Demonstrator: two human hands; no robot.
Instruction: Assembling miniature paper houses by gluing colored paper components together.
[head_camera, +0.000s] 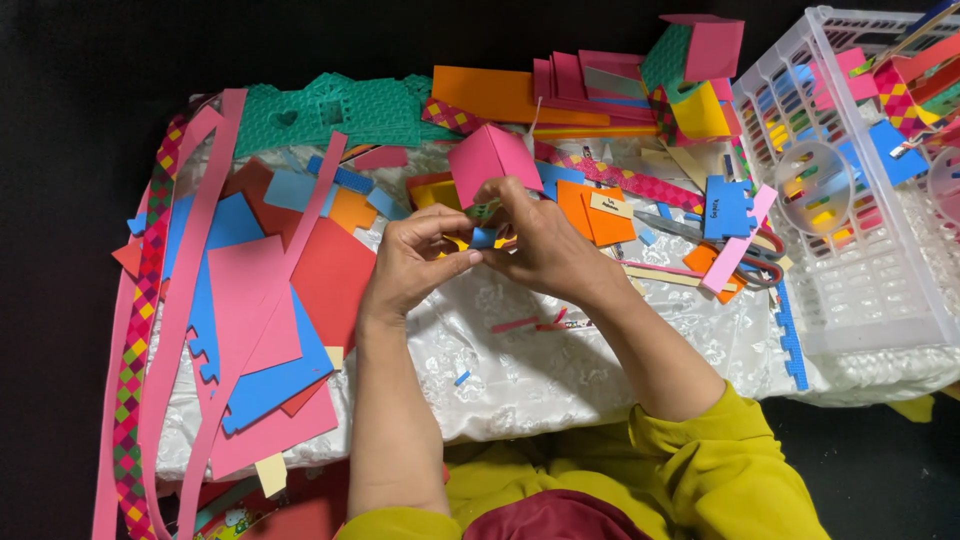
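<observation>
Dark surroundings frame a table (560, 370) covered with a white embossed cloth and strewn with coloured foam-sheet offcuts. Both hands meet near the middle of the table, toward its far edge. The left hand (415, 262) pinches a small blue foam strip (484, 238) between thumb and curled fingers; the right hand (545, 245), fingers bent inward, grips the same small piece from the other side, touching the left fingertips. A folded pink foam piece (490, 160) stands just above the fingers; whether it is held cannot be told. Large pink and blue foam sheets (255, 330) lie along the left edge, with a woven multicoloured strip (135, 350) beside them. Scissors (735, 250) lie to the right of the hands, near a white plastic basket (870, 290) at the right edge.
</observation>
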